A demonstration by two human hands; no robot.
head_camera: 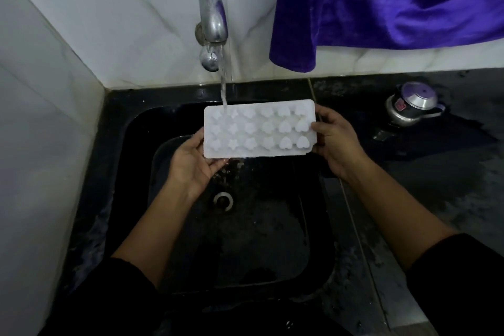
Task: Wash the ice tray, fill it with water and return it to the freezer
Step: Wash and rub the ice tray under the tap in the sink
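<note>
Head view: white ice tray [259,129] held roughly level over the black sink [272,240], long axis left-right, spanning between both grips. Left grip [191,161] curled under the near-left corner, thumb on the edge; right grip [335,139] pinching the right short edge. Tap [212,16] on, water stream [223,84] hits the far-left cells only, so left grip is nearer the flow. Looks like rinse or fill underway; next likely slide tray leftward along its long axis to bring right-hand cells under the stream. Risk: spill if tilted
</note>
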